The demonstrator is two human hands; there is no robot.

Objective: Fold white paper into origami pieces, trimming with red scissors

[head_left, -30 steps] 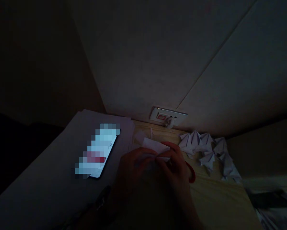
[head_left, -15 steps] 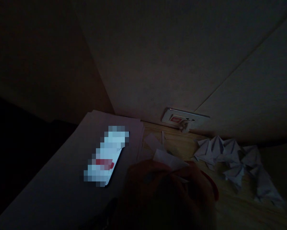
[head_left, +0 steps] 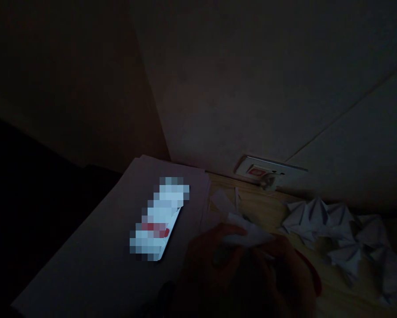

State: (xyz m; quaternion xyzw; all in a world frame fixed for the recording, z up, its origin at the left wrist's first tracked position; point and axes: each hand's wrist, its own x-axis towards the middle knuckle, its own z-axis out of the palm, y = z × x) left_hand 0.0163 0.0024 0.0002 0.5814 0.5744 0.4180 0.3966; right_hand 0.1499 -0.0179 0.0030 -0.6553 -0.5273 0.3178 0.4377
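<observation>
Both my hands meet over a small piece of folded white paper in the dim light. My left hand pinches its left side, the index finger lying along the top. My right hand closes on the right corner of the paper. The lower fingers of both hands are lost in shadow. Just beyond lie loose paper strips on the wooden table. To the right of my hands stand several folded paper pieces with pointed tips, grouped together. Something red shows beside my right hand.
A lit phone, its screen blurred, rests on a stack of white paper sheets to the left. Behind the wooden tabletop rises a wall carrying a socket plate with a red switch and something plugged in.
The whole view has shifted, so everything appears further right and slightly lower. My left index finger now lies across the folded paper, and more of the paper's face shows between my hands.
</observation>
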